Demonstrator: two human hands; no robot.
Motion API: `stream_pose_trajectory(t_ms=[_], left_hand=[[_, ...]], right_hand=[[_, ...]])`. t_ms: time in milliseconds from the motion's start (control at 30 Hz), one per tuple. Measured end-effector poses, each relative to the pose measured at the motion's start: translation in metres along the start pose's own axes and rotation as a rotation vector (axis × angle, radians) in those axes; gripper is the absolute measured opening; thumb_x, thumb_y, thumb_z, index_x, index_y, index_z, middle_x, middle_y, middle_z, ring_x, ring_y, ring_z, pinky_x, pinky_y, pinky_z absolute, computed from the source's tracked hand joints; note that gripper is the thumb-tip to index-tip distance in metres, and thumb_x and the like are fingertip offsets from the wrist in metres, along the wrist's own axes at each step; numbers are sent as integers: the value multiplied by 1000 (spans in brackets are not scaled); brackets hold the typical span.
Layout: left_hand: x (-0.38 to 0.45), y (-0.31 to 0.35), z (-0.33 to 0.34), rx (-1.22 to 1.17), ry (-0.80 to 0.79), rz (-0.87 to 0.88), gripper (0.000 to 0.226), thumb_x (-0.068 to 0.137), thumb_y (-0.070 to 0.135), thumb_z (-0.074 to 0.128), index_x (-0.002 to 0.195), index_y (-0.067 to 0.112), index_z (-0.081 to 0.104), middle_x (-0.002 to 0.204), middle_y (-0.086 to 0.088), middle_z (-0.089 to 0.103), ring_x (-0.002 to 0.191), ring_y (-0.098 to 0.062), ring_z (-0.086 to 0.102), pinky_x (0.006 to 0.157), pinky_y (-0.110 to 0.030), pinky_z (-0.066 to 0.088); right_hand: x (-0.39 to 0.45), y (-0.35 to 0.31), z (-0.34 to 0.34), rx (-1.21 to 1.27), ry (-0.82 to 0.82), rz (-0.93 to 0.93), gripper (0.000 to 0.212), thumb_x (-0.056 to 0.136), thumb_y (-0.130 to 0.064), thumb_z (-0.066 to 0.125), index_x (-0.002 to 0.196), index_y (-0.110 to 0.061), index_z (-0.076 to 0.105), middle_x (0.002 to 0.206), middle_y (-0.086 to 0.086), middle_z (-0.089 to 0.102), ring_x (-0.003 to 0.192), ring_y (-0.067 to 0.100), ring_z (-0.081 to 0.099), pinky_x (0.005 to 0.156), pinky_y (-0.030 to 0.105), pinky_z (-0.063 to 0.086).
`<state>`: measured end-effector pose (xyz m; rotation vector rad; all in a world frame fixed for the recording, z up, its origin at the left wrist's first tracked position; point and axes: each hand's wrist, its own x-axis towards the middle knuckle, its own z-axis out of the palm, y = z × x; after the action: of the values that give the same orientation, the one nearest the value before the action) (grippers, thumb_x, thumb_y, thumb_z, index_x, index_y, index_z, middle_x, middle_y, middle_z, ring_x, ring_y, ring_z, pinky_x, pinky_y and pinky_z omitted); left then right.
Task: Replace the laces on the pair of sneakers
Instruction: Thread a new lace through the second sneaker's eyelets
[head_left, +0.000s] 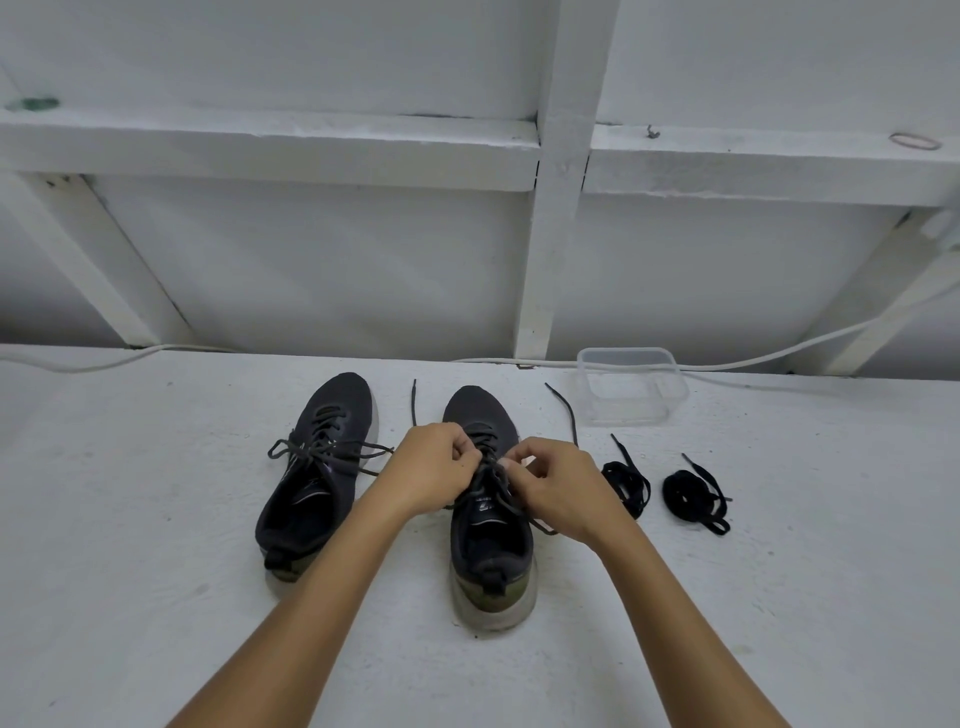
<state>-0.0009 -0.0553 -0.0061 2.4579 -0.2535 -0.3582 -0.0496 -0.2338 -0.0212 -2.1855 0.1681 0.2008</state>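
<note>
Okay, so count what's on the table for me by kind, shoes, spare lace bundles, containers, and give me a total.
Sneakers: 2, left sneaker and right sneaker
Spare lace bundles: 2, one and another
Clear plastic containers: 1
Total: 5

from my feed the light is soft, even and cool, giving a bluish-grey cast to the white surface (156, 519) and the wall (311, 260), with no glare and only faint shadows close under the sneakers (491, 519) and the forearms. the wide lens bows the far shelf beam (260, 145) and splays the braces toward the left and right edges. focus is fair mid-frame, yet the dark shoes lose detail and the near corners go slightly soft.
</note>
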Motion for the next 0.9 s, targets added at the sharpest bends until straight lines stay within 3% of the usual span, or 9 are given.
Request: stream_pose_trajectory(t_ms=[133,200,267,367,567,733,900], left_hand=[[-2,1,1,-54,-16,-20,14,99,30,55,95,21,64,85,6,68,78,-8,64,58,-17,47],[-5,-2,0,-112,-10,-35,10,99,30,55,96,24,63,89,7,68,78,-5,65,53,-10,44],[-10,-5,-2,-169,24,-25,5,98,31,58,98,29,62,94,12,68,77,1,65,51,-7,42],[-16,-7,-7,-211,63,30,3,95,38,62,95,36,64,95,20,68,80,8,63,61,-8,40],[-20,-5,-4,-146,23,41,13,88,46,71,86,33,73,100,15,64,87,-3,62,75,-23,49],[-18,-8,-6,-125,7,-22,18,95,42,61,81,32,63,95,17,62,74,2,55,60,-18,36],[-20,-16,0,-193,-16,-112,20,101,44,49,92,30,60,98,15,62,82,0,61,61,-23,41]], right_hand=[[1,-1,-1,39,-25,5,16,98,-40,61,87,-31,69,78,-2,73,75,17,71,74,38,62],[-1,-1,-3,103,-35,5,14,100,-38,58,91,-32,67,79,0,73,72,17,73,74,43,64],[-1,0,-6,99,-38,-32,11,97,-46,58,92,-38,64,82,-4,73,70,14,73,72,44,64],[-2,-1,-11,61,-75,-68,16,88,-57,60,91,-42,67,87,-16,71,78,9,73,80,44,62],[0,-6,-10,-75,-103,-73,13,95,-43,64,85,-37,70,83,-14,70,78,5,67,80,38,59],[-3,-4,-9,-73,-77,-82,12,99,-35,54,89,-30,59,89,-8,69,78,14,69,79,40,59],[-10,-1,-7,56,-37,17,15,92,-39,47,86,-26,53,86,-4,70,84,23,71,83,50,60]])
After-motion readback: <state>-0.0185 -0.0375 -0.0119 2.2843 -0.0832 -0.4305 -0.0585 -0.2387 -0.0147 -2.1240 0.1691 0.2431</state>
